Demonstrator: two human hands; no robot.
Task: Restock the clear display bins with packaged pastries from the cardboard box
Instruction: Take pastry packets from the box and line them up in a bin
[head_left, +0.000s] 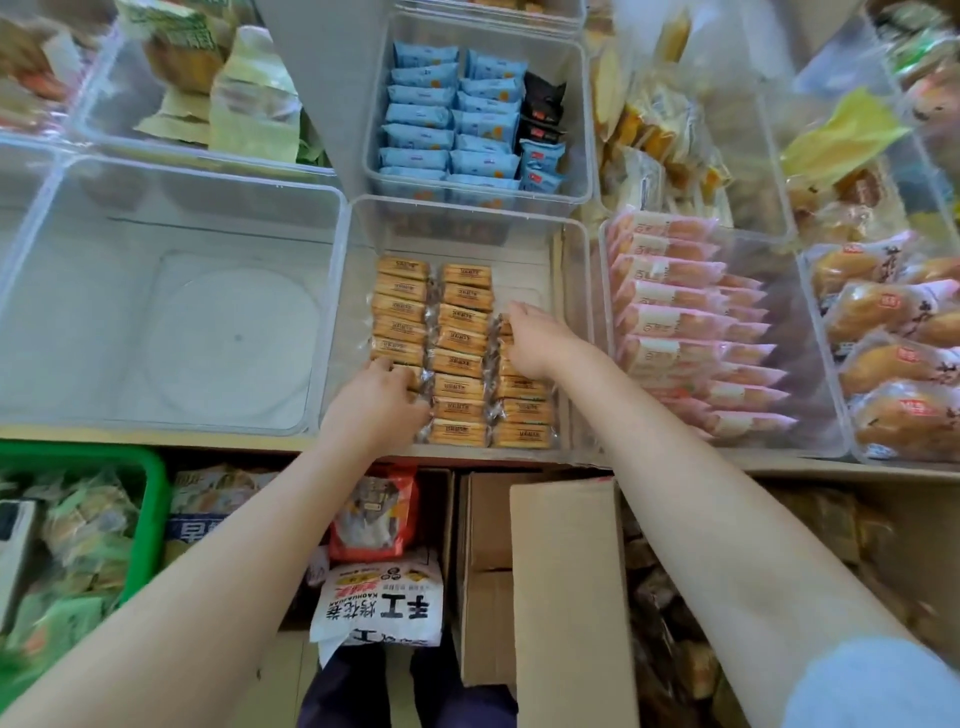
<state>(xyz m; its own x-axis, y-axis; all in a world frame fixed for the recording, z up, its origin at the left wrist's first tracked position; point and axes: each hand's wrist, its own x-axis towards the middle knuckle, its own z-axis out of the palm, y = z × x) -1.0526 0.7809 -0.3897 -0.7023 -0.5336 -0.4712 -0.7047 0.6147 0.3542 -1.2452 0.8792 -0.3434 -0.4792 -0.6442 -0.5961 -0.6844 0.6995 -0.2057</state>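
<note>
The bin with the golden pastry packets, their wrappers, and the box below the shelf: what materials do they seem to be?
The bin looks like clear hard plastic, glossy: contents show through its walls. The pastry packets seem wrapped in thin clear film, shiny and crinkled at the sealed ends. The cardboard box is matte brown, with folded flaps. The left hand and right hand rest on the packets.
</note>
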